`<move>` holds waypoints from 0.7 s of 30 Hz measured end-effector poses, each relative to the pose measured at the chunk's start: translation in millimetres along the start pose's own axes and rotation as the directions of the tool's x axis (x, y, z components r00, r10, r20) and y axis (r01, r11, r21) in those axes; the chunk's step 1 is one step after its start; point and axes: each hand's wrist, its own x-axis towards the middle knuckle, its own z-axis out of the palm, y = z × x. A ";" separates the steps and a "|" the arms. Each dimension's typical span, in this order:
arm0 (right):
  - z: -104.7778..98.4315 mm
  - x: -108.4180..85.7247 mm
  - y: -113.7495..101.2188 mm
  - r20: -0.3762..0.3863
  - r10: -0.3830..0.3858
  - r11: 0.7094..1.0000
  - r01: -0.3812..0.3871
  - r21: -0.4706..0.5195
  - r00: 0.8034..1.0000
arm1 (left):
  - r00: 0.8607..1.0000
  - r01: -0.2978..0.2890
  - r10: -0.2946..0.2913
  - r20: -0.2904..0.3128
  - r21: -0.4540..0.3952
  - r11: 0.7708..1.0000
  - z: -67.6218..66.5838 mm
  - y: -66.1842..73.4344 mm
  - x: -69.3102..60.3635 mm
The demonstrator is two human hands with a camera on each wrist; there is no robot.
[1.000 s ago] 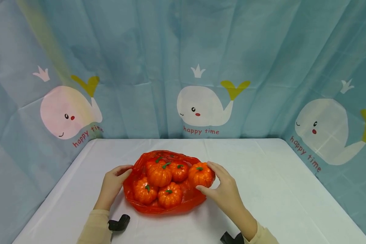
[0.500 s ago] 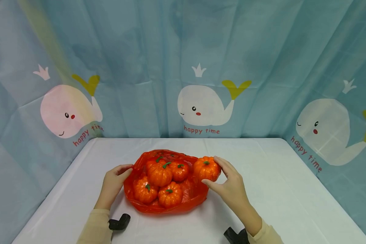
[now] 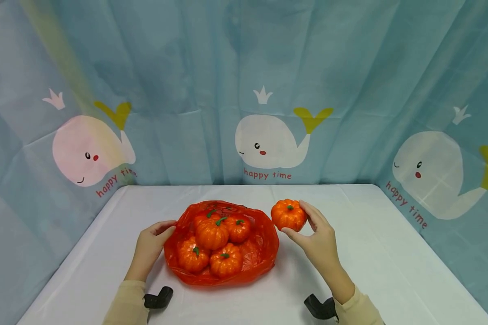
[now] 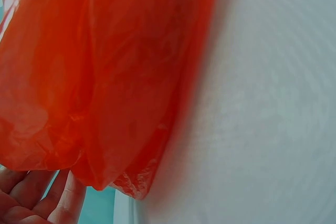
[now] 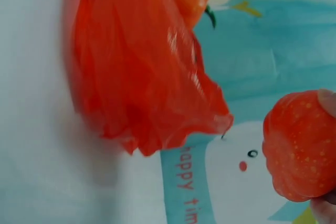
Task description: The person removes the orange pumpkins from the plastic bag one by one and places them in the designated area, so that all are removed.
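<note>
An orange toy pumpkin [image 3: 288, 215] with a short green stem is held up between the thumb and fingers of my right hand [image 3: 320, 241]. It is just right of the red plastic bag [image 3: 264, 259] and apart from it. Several similar pumpkins [image 3: 213, 234] lie inside the opened bag. My left hand [image 3: 148, 246] pinches the bag's left rim. In the left wrist view, the red bag [image 4: 115, 72] hides part of that hand. The right wrist view has the lifted pumpkin [image 5: 302, 148] at its right edge, with only bits of the fingertips showing.
The bag stands on a table with a white cloth [image 3: 390, 271]. Behind and beside the table hangs a blue curtain [image 3: 179, 135] with whale prints. Black wrist pieces [image 3: 159, 298] show near both sleeves.
My right hand has lifted the pumpkin out from the bag's right side, moving up and to the right. My left hand has stayed at the bag's left rim.
</note>
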 end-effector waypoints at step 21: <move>-1.4 11.8 37.5 -0.018 0.161 0.981 -0.158 0.113 0.987 | 1.000 0.005 -0.005 -0.004 0.014 1.000 0.4 0.0 -0.5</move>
